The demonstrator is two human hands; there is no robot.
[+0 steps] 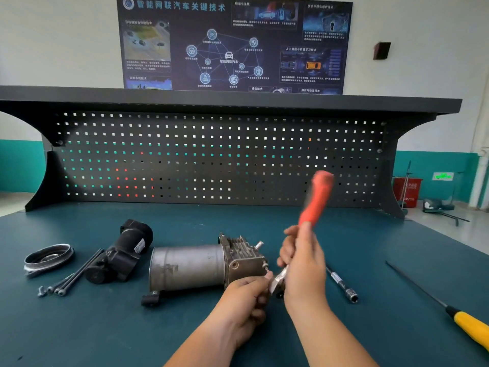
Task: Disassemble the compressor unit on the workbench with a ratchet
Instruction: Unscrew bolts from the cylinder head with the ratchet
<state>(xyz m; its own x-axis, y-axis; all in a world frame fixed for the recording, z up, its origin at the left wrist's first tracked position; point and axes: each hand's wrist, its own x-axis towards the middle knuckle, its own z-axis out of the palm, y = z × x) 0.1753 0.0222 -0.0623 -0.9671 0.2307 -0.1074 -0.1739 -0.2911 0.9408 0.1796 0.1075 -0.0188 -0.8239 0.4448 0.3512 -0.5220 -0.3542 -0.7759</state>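
Left hand point(246, 295) and right hand point(301, 258) gripping ratchet point(316, 200), teal workbench point(238, 218), pegboard point(211, 160), poster point(232, 43)

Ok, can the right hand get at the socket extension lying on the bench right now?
Probably yes for reach: the socket extension lies just beside the right hand, with nothing lying between. But that hand grips the ratchet, so it would have to let go first.

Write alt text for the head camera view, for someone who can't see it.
A right hand grips a red-handled ratchet at the compressor's end, while the left hand holds its head. A black part and bolts lie left on the workbench; a yellow screwdriver lies right.
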